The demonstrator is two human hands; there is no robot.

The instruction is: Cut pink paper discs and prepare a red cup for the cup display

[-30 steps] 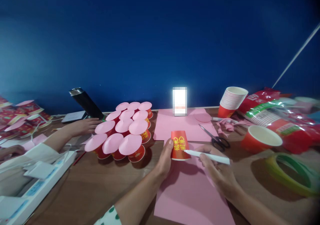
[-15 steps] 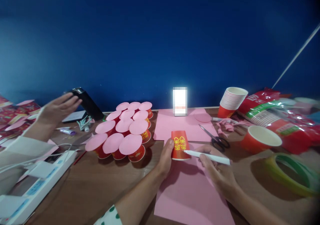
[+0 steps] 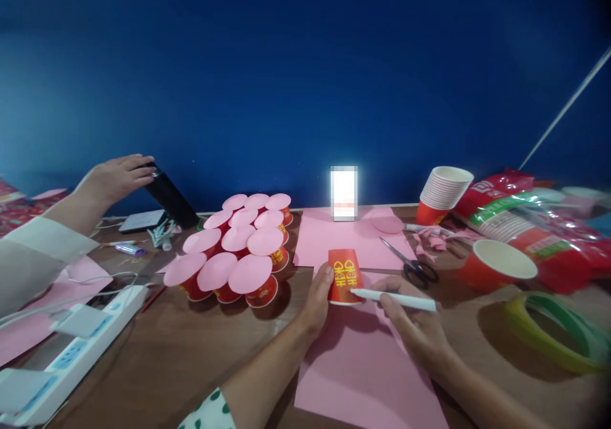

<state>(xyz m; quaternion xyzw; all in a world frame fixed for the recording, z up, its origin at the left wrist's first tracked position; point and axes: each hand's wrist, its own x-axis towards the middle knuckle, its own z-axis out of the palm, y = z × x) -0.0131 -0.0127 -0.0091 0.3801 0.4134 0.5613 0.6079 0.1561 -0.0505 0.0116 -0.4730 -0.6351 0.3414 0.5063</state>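
A red paper cup with yellow characters stands upside down on a pink paper sheet. My left hand grips the cup from its left side, thumb against the wall. My right hand is closed round a white pen whose tip touches the sheet at the cup's rim on the right. A second pink sheet lies just behind.
A cluster of red cups capped with pink discs sits left of my hands. Scissors, a cup stack, an open red cup, bagged cups and a green tape roll lie right. Another person's hand touches a black bottle; a power strip lies left.
The other person's hand rose from the table to the black bottle's top. My hands, cup and pen stayed almost still; the pen tip edged slightly left along the rim.
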